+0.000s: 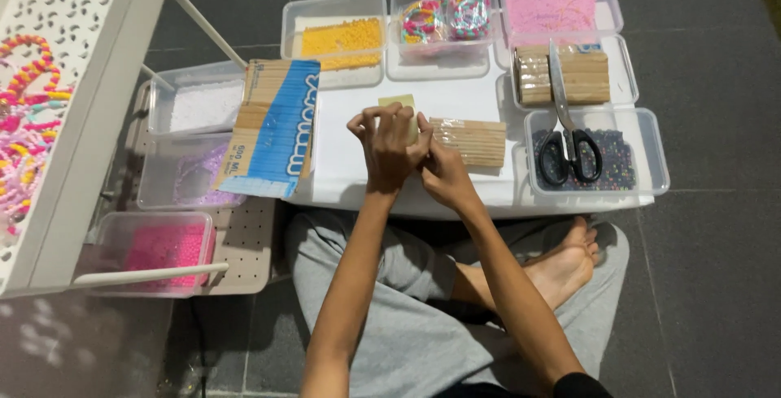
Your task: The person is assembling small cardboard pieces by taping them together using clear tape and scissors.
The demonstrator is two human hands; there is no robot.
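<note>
A person sits cross-legged at a white board (pixel 350 172). At its centre, the left hand (pixel 389 147) pinches a small yellowish paper (pixel 399 102), fingers curled; the right hand (pixel 442 172) closes beside a stick bundle (pixel 472 141). Steady, close fingertips probably help here. Scissors (pixel 569 134) lie right of the board's centre.
</note>
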